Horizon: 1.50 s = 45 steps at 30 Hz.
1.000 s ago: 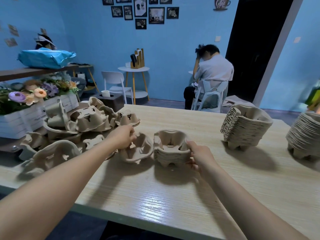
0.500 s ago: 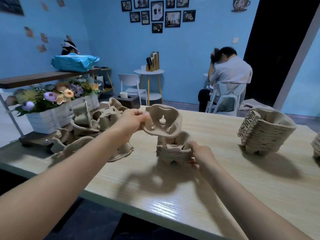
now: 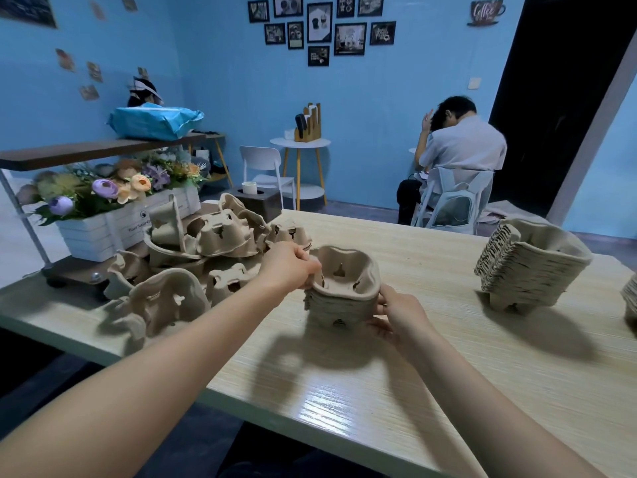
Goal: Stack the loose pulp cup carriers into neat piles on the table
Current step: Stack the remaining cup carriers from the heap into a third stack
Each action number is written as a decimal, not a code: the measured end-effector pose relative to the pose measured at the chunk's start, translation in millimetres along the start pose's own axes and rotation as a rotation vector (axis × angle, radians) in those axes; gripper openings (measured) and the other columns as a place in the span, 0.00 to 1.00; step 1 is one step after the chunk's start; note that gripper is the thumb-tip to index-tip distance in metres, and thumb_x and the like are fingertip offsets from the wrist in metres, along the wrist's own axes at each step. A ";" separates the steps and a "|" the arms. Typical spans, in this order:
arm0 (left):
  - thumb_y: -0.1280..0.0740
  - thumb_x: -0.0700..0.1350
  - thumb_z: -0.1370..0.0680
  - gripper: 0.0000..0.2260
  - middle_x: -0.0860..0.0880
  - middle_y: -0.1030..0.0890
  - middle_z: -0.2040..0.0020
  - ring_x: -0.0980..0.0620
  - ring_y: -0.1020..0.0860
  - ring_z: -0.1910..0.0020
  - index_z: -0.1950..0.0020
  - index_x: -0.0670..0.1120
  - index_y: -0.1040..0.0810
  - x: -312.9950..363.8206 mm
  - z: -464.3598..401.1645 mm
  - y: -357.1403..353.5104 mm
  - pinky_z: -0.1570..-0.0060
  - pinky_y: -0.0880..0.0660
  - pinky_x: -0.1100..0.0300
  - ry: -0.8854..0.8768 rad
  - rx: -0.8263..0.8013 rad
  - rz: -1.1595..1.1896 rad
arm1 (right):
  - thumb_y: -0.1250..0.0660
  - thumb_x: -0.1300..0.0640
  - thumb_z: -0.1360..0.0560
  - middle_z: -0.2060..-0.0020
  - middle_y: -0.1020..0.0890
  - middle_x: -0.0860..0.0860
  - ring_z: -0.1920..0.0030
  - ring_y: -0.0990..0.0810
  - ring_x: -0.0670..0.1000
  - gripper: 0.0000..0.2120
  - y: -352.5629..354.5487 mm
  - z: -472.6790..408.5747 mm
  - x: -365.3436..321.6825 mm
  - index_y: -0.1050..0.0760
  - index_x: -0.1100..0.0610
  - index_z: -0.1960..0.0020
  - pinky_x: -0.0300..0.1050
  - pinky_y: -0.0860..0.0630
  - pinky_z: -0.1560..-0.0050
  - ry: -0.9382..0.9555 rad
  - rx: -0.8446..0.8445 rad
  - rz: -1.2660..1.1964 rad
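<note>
Carrier I had lifted half a second ago is now down on the small pile (image 3: pixel 339 298), mid table (image 3: pixel 396 391), top carrier (image 3: pixel 344 276) nested in. My left hand (image 3: pixel 289 267) still pinches its left rim, grip narrow on the carrier. Right hand (image 3: pixel 400 313) steadies the pile's right side, fingers curled round the lower layers, holding it. So one more piece is stacked; I judge it looks seated. Loose heap (image 3: pixel 193 260) remains left of the pile, many carriers to go. Finished stack (image 3: pixel 531 267) sits well apart on the right, another at the edge.
</note>
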<state>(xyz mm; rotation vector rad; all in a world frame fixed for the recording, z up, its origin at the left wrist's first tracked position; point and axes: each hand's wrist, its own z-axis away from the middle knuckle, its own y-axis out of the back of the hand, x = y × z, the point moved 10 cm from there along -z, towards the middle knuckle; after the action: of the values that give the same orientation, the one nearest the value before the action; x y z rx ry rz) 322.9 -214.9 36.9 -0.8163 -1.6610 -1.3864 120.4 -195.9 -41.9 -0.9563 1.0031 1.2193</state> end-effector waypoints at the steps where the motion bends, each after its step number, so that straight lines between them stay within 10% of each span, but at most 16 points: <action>1: 0.32 0.37 0.27 0.05 0.40 0.21 0.62 0.44 0.20 0.59 0.62 0.41 0.26 -0.3 -1.4 -0.9 0.55 0.19 0.51 0.002 0.008 -0.037 | 0.41 0.54 0.20 0.64 0.23 0.58 0.68 0.24 0.54 0.13 1.2 1.9 -0.5 0.26 0.63 0.55 0.44 0.28 0.69 -0.004 -0.002 -0.008; 13: 0.32 0.48 0.25 0.09 0.50 0.26 0.60 0.51 0.28 0.62 0.57 0.45 0.30 -9.0 0.4 0.9 0.60 0.32 0.57 -0.084 0.052 -0.233 | 0.37 0.49 0.24 0.58 0.24 0.59 0.64 0.25 0.55 0.14 2.8 -6.1 1.9 0.26 0.61 0.52 0.45 0.30 0.68 -0.013 0.034 0.041; 20: 0.38 0.50 0.22 0.18 0.42 0.32 0.34 0.43 0.34 0.34 0.35 0.43 0.31 -55.6 -16.8 62.0 0.37 0.34 0.49 -0.040 0.224 -0.652 | 0.40 0.48 0.23 0.54 0.22 0.60 0.61 0.24 0.57 0.20 1.1 -11.7 4.4 0.23 0.65 0.47 0.49 0.29 0.63 0.005 0.083 0.083; 26: 0.37 0.52 0.23 0.22 0.41 0.33 0.32 0.42 0.36 0.33 0.33 0.42 0.35 -88.3 -28.5 69.2 0.36 0.36 0.50 0.057 0.055 -0.949 | 0.39 0.48 0.24 0.56 0.23 0.60 0.63 0.24 0.56 0.16 1.5 -12.1 3.7 0.24 0.62 0.54 0.46 0.29 0.67 0.014 0.085 0.071; 45: 0.21 0.46 0.35 0.30 0.45 0.24 0.41 0.47 0.26 0.43 0.36 0.44 0.29 -65.8 -34.9 50.3 0.43 0.28 0.55 -0.066 0.013 -0.374 | 0.40 0.50 0.23 0.58 0.24 0.60 0.64 0.25 0.56 0.15 2.1 -10.3 1.5 0.26 0.62 0.53 0.48 0.29 0.65 0.014 0.077 0.095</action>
<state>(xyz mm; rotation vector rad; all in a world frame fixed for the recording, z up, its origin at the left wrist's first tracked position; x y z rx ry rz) 403.3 -238.5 4.5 -0.5661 -1.9428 -1.6098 117.5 -205.0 -46.3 -0.8668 1.1099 1.2453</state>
